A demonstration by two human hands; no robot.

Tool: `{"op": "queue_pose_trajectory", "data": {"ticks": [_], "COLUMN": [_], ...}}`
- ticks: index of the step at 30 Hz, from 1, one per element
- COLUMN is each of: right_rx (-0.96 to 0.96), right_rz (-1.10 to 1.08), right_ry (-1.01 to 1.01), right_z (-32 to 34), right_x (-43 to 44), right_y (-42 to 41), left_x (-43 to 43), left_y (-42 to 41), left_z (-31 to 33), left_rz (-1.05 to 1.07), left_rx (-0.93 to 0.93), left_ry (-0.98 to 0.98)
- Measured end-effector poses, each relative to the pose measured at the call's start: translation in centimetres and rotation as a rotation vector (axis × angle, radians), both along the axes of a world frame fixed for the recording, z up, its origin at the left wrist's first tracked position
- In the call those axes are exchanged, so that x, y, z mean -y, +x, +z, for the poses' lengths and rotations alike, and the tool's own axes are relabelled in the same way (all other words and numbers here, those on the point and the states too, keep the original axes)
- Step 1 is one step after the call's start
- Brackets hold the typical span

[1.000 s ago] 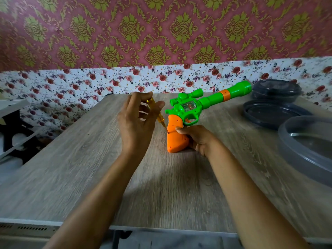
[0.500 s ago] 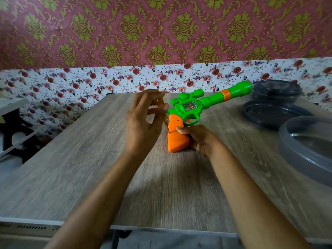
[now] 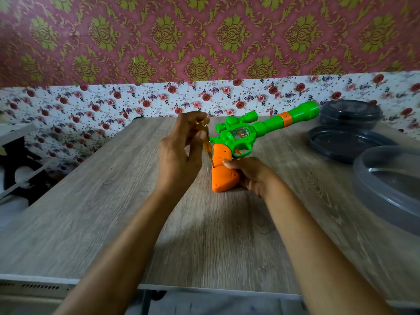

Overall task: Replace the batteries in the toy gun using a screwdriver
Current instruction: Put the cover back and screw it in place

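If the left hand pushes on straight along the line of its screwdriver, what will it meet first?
The orange grip of the toy gun, which the right hand holds. The screwdriver tip in the left hand seems right at it; contact is unclear.

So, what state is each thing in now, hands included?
Gun: standing on its grip, barrel tilted up.
Screwdriver: tilted, tip on the grip.
Left hand: grips the screwdriver.
Right hand: holds the grip.
Lid: lying flat, untouched.
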State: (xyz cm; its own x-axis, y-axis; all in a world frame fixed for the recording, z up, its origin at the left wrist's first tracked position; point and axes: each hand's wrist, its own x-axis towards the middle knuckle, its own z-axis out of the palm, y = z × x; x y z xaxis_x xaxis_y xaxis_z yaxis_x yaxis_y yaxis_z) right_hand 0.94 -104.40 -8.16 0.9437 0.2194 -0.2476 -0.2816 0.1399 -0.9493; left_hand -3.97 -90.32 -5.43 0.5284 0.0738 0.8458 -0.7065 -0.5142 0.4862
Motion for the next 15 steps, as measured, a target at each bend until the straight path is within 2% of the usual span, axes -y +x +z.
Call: {"op": "queue_pose_trajectory", "data": {"ticks": [9,15], "right_rx": [-0.008,-0.012], "right_rz": [-0.014,-0.009], "right_ry": [0.009,-0.009], "right_z": [-0.15,0.25], "right_x": [0.05,0.13], "right_y": [-0.05,-0.40], "left_x": [0.06,-0.03], "left_y": [0.43,0.50], "left_z": [-0.42,-0.57], "left_rz": [0.075,0.015], "left_rx": [-0.009,-0.051], "left_ry": [0.013,0.005]}}
